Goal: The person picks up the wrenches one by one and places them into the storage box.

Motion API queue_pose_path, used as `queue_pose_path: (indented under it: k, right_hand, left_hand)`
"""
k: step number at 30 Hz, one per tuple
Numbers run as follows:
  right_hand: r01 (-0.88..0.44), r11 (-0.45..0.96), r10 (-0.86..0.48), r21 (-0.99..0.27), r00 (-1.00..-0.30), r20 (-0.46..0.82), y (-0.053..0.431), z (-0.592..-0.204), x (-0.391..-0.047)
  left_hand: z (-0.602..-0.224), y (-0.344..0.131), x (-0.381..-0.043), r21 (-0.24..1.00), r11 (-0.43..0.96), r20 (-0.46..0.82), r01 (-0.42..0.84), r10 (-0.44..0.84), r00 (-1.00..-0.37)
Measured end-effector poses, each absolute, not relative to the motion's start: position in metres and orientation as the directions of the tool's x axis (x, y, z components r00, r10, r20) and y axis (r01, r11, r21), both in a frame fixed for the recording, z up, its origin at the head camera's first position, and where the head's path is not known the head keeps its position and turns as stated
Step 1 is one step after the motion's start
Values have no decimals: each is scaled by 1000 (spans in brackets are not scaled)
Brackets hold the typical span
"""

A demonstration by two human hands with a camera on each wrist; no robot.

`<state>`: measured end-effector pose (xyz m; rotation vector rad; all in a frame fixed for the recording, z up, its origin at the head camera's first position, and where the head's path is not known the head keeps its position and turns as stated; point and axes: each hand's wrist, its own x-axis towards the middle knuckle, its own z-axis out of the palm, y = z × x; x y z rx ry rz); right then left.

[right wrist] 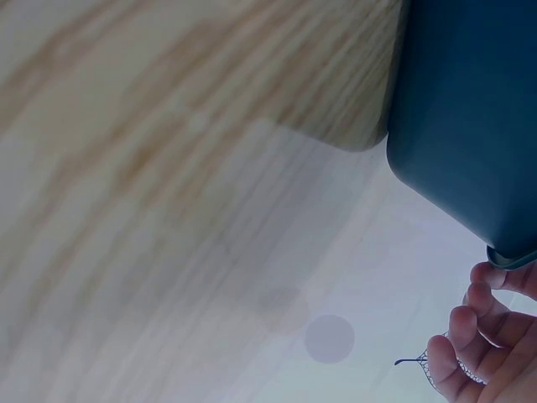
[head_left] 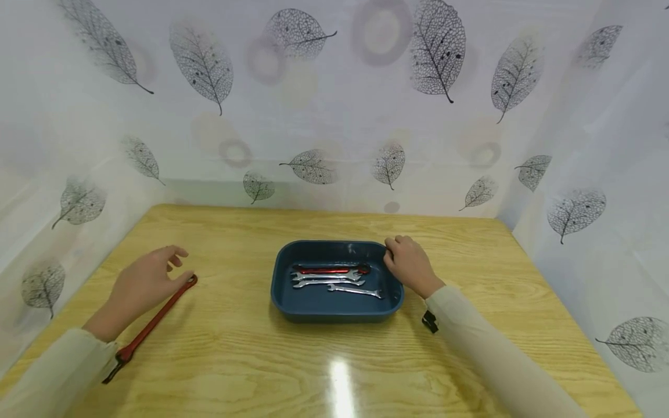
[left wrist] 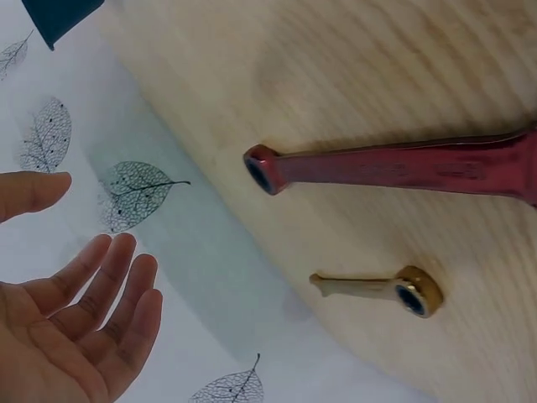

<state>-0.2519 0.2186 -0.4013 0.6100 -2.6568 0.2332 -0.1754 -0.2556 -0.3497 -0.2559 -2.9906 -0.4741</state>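
Your left forearm enters the head view at lower left, angled up and inward. The left hand (head_left: 143,278) hovers above the bench (head_left: 235,360), its fingers (left wrist: 143,323) released, thumb held apart. Beside it lies one long red wrench (head_left: 157,322), set diagonally. One short gold wrench (left wrist: 369,288) lies near that wrench, at lower right of the left wrist view. Your right forearm reaches in from lower right; the right hand (head_left: 410,264) grasps the upper right corner of one blue tray (head_left: 337,317), fingers curled over its rim. The tray stands mid-frame. Inside, count three silver wrenches (head_left: 329,283), then one red-handled wrench (head_left: 324,270) behind. Beyond the bench rises leaf-printed cloth (head_left: 340,116).
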Motion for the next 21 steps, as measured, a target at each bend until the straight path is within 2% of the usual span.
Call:
queue_pose_path:
  k: [13, 21]
  right_hand:
    - [-445, 892, -379, -73, -828, 414, 219, -401, -252]
    - [-454, 888, -385, -73, -821, 421, 219, -402, -252]
  left_hand:
    - [-367, -267, -170, 328, 931, 61, 160, 148, -987]
    - [-376, -273, -163, 340, 933, -22, 116, 131, -991]
